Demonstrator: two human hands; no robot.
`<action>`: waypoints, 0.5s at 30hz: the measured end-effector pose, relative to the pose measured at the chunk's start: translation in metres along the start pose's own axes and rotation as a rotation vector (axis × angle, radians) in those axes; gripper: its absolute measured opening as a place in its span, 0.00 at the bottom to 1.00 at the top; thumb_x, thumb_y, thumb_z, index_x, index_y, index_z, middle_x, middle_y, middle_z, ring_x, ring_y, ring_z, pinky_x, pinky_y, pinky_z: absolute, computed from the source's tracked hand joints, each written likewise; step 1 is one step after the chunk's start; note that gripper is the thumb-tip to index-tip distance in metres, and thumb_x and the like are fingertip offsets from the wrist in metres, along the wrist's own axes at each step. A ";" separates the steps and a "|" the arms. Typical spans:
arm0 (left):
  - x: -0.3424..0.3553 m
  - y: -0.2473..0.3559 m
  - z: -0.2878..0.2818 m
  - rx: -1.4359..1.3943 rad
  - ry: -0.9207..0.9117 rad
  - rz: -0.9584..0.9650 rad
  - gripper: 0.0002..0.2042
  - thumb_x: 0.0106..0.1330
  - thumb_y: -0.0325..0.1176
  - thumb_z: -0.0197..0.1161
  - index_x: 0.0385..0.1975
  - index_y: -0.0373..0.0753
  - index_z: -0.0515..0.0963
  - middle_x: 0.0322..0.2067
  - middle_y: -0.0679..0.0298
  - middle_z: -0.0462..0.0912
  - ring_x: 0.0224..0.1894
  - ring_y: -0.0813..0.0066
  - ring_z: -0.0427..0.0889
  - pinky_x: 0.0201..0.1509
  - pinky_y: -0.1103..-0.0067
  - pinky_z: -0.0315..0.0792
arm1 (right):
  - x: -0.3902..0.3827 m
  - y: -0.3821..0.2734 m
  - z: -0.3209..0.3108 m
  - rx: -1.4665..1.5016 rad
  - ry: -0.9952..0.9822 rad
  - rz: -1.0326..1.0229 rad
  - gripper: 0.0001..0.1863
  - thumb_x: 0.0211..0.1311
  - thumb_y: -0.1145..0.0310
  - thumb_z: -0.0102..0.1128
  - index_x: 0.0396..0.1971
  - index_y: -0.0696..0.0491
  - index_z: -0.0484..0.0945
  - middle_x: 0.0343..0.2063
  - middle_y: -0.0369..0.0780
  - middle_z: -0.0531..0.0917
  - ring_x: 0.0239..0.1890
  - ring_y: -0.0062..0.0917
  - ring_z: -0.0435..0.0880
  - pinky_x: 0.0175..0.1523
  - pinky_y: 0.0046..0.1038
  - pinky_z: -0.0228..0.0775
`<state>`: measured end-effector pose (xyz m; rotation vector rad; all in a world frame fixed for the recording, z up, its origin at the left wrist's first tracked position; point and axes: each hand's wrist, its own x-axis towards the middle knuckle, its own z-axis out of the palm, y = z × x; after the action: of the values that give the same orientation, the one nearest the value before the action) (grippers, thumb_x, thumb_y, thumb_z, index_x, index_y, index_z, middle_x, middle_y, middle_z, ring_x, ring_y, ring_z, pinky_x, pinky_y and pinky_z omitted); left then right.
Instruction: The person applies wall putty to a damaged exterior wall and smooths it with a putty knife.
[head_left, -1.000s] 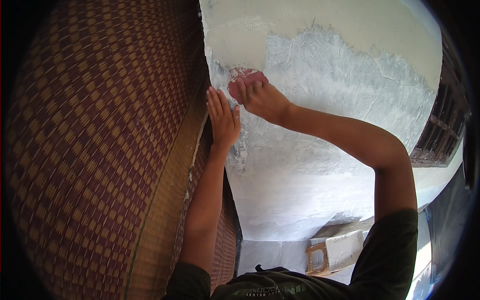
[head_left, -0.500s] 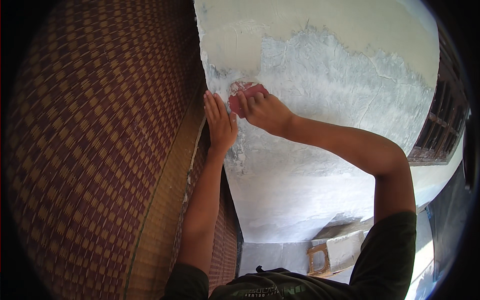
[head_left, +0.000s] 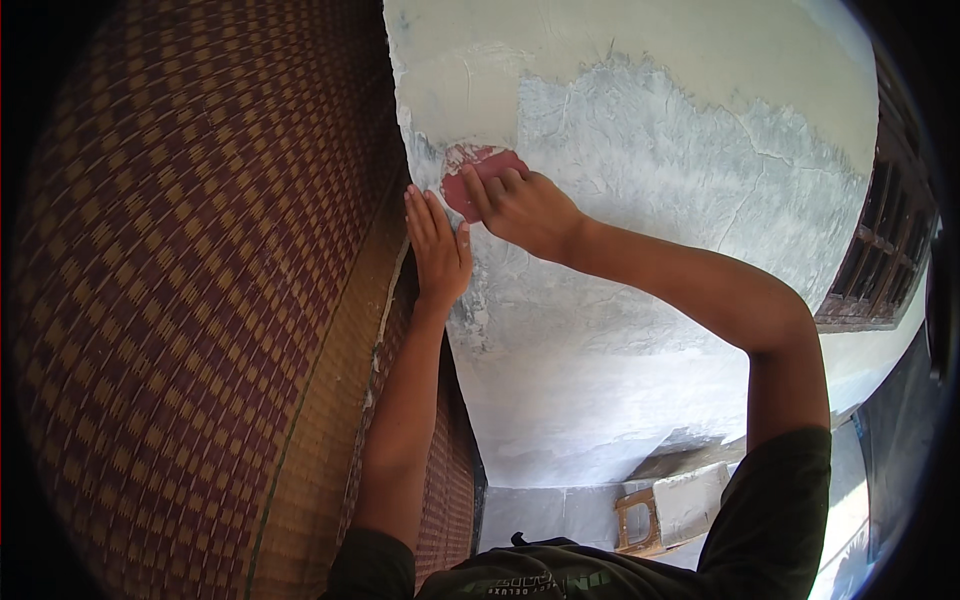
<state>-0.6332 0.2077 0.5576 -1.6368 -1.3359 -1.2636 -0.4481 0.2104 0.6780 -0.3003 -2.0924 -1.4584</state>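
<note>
A wall (head_left: 620, 180) patched with white and grey putty rises in front of me, its upper part a smoother cream coat. My right hand (head_left: 530, 213) grips a red putty scraper (head_left: 505, 163) and holds its face against the wall near the left edge. White putty is smeared along the scraper's upper edge. My left hand (head_left: 437, 245) lies flat at the wall's left edge, fingers stretched upward, with nothing in it. It is just below and left of the scraper.
A maroon and tan woven mat (head_left: 200, 250) covers the left side, close beside my left arm. A dark wooden barred window (head_left: 872, 255) is at the right. Low down stands a wooden frame-like piece (head_left: 638, 520) beside a pale panel (head_left: 690, 503).
My right hand and the scraper have slid a little up and left along the wall. The left hand has barely moved.
</note>
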 end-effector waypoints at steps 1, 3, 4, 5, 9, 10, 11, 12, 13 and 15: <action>0.001 0.000 0.000 -0.002 0.000 0.000 0.33 0.77 0.44 0.36 0.70 0.24 0.37 0.72 0.39 0.32 0.75 0.42 0.33 0.74 0.51 0.38 | 0.010 0.006 -0.011 0.028 0.087 0.045 0.31 0.49 0.76 0.61 0.57 0.69 0.70 0.27 0.41 0.81 0.30 0.26 0.82 0.31 0.25 0.78; 0.001 0.005 0.000 -0.005 -0.016 -0.018 0.33 0.77 0.43 0.37 0.70 0.24 0.37 0.72 0.39 0.32 0.75 0.41 0.34 0.74 0.52 0.38 | 0.034 0.041 -0.020 -0.022 0.120 0.153 0.32 0.48 0.75 0.61 0.58 0.68 0.70 0.28 0.41 0.82 0.30 0.26 0.81 0.29 0.24 0.76; 0.002 0.008 0.001 -0.008 -0.017 -0.019 0.33 0.77 0.43 0.37 0.70 0.24 0.37 0.72 0.39 0.32 0.75 0.41 0.34 0.74 0.52 0.38 | 0.040 0.053 -0.019 -0.054 0.132 0.193 0.33 0.48 0.75 0.61 0.58 0.68 0.69 0.28 0.41 0.82 0.30 0.26 0.81 0.29 0.25 0.76; 0.003 0.009 0.002 -0.005 -0.024 -0.024 0.33 0.77 0.43 0.37 0.70 0.24 0.37 0.72 0.39 0.32 0.75 0.41 0.34 0.74 0.52 0.38 | 0.040 0.057 -0.012 -0.053 0.129 0.194 0.33 0.48 0.75 0.61 0.58 0.68 0.69 0.28 0.41 0.82 0.30 0.26 0.81 0.29 0.25 0.76; 0.002 0.004 0.001 0.004 -0.025 -0.029 0.33 0.77 0.44 0.36 0.70 0.23 0.38 0.72 0.38 0.32 0.75 0.41 0.34 0.74 0.52 0.38 | 0.013 0.020 0.014 -0.120 0.010 0.098 0.31 0.48 0.75 0.61 0.56 0.68 0.72 0.27 0.41 0.82 0.30 0.26 0.81 0.29 0.27 0.76; 0.000 0.002 -0.001 0.008 -0.027 -0.031 0.33 0.77 0.44 0.36 0.70 0.23 0.38 0.72 0.38 0.32 0.75 0.41 0.34 0.74 0.52 0.38 | 0.002 0.003 0.012 -0.097 -0.009 0.024 0.29 0.48 0.75 0.61 0.55 0.68 0.73 0.26 0.40 0.82 0.30 0.27 0.81 0.29 0.27 0.76; -0.001 0.001 -0.001 0.007 -0.011 -0.008 0.33 0.77 0.44 0.36 0.70 0.24 0.38 0.72 0.39 0.32 0.75 0.41 0.34 0.74 0.52 0.38 | -0.006 -0.006 0.007 -0.039 0.028 -0.007 0.27 0.48 0.74 0.62 0.52 0.69 0.75 0.24 0.40 0.82 0.27 0.26 0.81 0.27 0.25 0.74; -0.001 -0.001 -0.001 0.006 0.005 0.013 0.33 0.77 0.44 0.37 0.70 0.24 0.38 0.72 0.39 0.32 0.75 0.41 0.34 0.74 0.52 0.38 | -0.010 -0.013 0.004 0.021 0.066 -0.039 0.26 0.48 0.73 0.62 0.49 0.70 0.76 0.21 0.40 0.82 0.24 0.24 0.81 0.25 0.23 0.71; 0.000 -0.001 -0.001 0.005 0.007 0.015 0.33 0.77 0.44 0.37 0.70 0.24 0.38 0.72 0.39 0.32 0.75 0.41 0.34 0.74 0.52 0.38 | -0.006 -0.010 -0.009 0.075 0.043 -0.030 0.26 0.48 0.72 0.63 0.49 0.69 0.76 0.23 0.41 0.83 0.26 0.25 0.83 0.26 0.23 0.73; 0.001 0.004 -0.001 0.005 -0.011 -0.021 0.33 0.76 0.44 0.37 0.70 0.24 0.38 0.72 0.39 0.32 0.75 0.42 0.34 0.74 0.52 0.38 | 0.014 0.019 -0.028 0.022 0.127 0.038 0.26 0.48 0.73 0.63 0.50 0.68 0.75 0.23 0.41 0.83 0.27 0.25 0.83 0.26 0.23 0.74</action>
<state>-0.6293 0.2061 0.5589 -1.6326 -1.3653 -1.2639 -0.4414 0.1902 0.7078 -0.2314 -1.9895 -1.3946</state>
